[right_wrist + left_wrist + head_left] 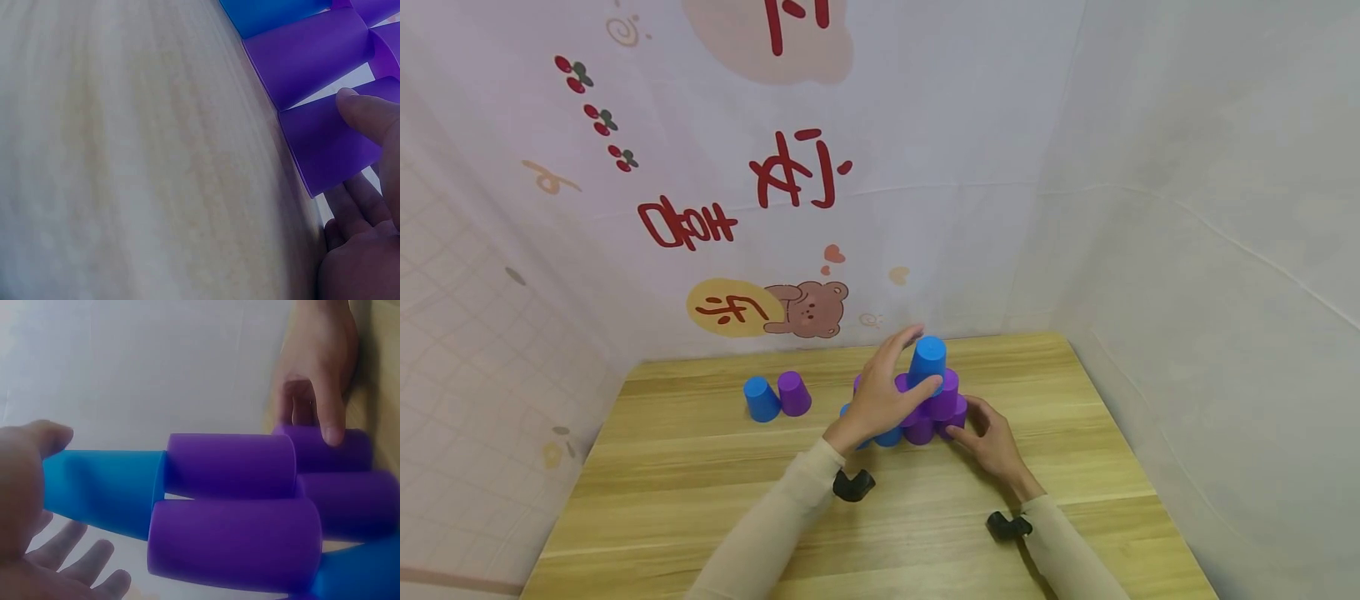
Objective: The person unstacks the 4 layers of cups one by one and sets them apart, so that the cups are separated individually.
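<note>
Cups stand upside down in a stacked pyramid. A blue cup (930, 358) sits on top, straddling two purple cups (234, 544). My left hand (883, 396) is around the blue cup, its thumb on the near side. In the left wrist view its fingers (94, 562) are spread, away from the cup's wall. At the right end of the bottom row, my right hand (992, 437) holds a purple cup (331, 140) between thumb and fingers. Beside that cup stand another purple cup (919, 430) and a blue cup (888, 437). My left hand hides the pyramid's left part.
To the left, a separate blue cup (762, 399) and purple cup (794, 393) stand side by side, upside down. The wooden table (700, 500) meets a fabric-covered wall (940, 250) at the back. Black wrist devices (853, 485) sit at both cuffs.
</note>
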Demonstrator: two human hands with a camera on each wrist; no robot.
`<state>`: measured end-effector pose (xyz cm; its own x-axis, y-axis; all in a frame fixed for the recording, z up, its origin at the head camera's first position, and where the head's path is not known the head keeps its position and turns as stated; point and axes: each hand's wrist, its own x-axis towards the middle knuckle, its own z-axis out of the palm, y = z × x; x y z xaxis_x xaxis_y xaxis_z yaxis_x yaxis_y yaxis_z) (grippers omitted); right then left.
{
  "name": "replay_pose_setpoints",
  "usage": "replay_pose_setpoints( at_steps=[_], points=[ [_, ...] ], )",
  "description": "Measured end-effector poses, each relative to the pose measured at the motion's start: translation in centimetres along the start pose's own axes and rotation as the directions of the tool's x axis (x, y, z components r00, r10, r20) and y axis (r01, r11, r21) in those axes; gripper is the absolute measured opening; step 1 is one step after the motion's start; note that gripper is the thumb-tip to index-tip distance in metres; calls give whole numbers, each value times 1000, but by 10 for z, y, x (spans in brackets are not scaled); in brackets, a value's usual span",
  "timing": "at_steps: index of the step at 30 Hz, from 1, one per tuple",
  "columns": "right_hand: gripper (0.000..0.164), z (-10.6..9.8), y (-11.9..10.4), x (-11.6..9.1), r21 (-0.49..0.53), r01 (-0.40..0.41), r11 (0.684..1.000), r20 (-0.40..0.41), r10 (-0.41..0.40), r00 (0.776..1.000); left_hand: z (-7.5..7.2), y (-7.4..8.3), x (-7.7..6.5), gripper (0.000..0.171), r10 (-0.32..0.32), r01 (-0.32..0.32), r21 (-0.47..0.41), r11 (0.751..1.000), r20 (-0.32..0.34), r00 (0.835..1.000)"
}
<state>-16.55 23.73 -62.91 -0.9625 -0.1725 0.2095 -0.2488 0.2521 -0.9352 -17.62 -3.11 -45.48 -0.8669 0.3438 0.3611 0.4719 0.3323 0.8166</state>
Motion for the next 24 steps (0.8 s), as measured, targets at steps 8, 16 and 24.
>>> replay_pose_setpoints(
  at_steps=[8,16,24],
  points=[
    [59,-2,-1,3,4,-19,1000,4,19,1000,3,0,5,71,27,-28,-15,1000,-15,1000],
    [59,-1,-1,3,6,-23,1000,-1,23,1000,4,1,5,66,31,-32,-35,999,-18,999],
    [59,-1,-2,2,-20,-49,999,-2,49,999,5,0,6,63,35,-36,-73,997,-14,999]
  ],
)
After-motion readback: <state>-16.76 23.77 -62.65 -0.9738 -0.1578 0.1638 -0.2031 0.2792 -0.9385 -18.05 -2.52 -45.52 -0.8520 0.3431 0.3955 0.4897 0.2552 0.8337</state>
